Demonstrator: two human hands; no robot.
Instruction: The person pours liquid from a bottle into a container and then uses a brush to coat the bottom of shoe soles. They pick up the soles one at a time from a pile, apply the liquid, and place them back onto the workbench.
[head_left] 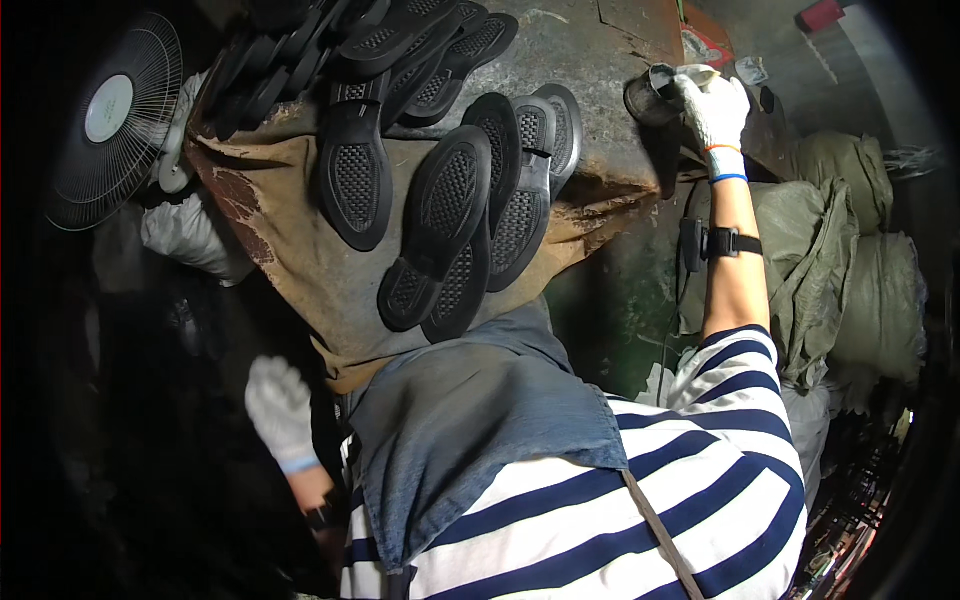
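My right hand (718,108), in a white knitted glove, reaches to the far right of the table. Its fingers are closed beside the rim of a dark metal cup (651,96). A small pale piece (698,74) shows at the fingertips; its kind I cannot make out. My left hand (279,405), also gloved in white, hangs low at the left, off the table and slightly blurred. Nothing can be seen in it, and its fingers are not clear. Between the hands, black shoe soles (450,195) with woven-patterned treads lie overlapping near the table's front edge.
More black soles (405,35) are heaped at the back left. A brown cloth (290,190) drapes over the worn table (590,50). A fan (108,108) stands at the left, and green sacks (840,250) are piled at the right.
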